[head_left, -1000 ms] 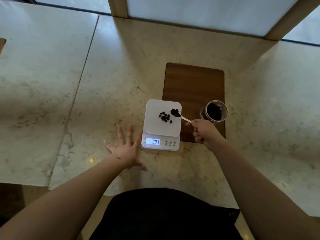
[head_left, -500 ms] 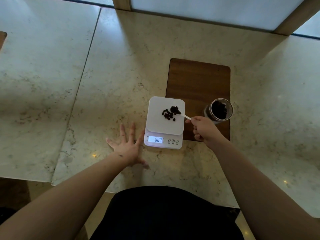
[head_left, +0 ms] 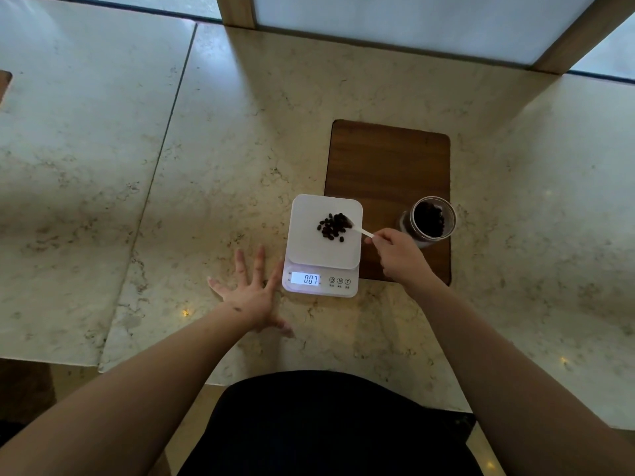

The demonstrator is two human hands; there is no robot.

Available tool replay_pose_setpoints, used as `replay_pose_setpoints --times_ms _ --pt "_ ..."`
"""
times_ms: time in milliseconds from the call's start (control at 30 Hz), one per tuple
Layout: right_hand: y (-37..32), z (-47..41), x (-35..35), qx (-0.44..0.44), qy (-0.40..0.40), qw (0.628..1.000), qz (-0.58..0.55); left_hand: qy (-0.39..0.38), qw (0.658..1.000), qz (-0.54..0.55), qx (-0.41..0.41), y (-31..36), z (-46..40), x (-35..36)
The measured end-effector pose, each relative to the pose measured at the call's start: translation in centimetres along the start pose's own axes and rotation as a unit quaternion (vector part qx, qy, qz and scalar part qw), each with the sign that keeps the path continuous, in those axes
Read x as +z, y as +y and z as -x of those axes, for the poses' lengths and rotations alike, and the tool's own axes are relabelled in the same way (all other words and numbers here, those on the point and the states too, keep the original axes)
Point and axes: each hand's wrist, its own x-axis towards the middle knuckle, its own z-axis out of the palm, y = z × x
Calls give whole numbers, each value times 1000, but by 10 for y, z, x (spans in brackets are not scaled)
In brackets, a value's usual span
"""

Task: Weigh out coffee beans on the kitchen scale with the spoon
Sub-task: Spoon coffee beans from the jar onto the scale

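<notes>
A white kitchen scale [head_left: 305,249] sits on the marble counter, its lit display reading 0.07. A small pile of dark coffee beans [head_left: 332,226] lies on its platform. My right hand [head_left: 395,252] holds a white spoon [head_left: 360,230] by the handle, its bowl resting at the right edge of the pile. A clear jar [head_left: 433,219] of beans stands open on the wooden board just right of the scale. My left hand [head_left: 252,293] lies flat on the counter, fingers spread, touching the scale's left front corner.
A brown wooden board [head_left: 388,159] lies behind and right of the scale. The marble counter [head_left: 206,149] has a seam running down its left part, and its front edge is near my body. Window frames stand along the back.
The spoon's bowl has tipped into the pile, and the beans it carried now lie with the others on the platform. The pile looks bigger. My left hand has stayed put.
</notes>
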Motion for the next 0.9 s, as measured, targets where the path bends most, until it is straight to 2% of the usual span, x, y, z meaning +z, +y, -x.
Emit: replay_pose_setpoints --times_ms 133,300,400,533,700,800,900 --pt "1 6 4 -93 37 987 123 1 1000 0 2 -1 0 1" --pt "3 17 7 -168 100 929 314 4 1000 -2 2 -1 -1 2" --pt "6 21 8 -181 120 911 351 6 1000 -2 3 -1 -1 2" --pt "8 25 8 -194 139 913 331 3 1000 -3 0 -1 0 1" --pt "18 36 10 -184 149 938 253 4 1000 -7 -2 -1 0 1" --pt "40 51 19 -176 133 949 227 5 1000 -11 -4 -1 -1 2" --pt "67 66 29 -158 108 969 156 4 1000 -6 -5 -1 -2 3"
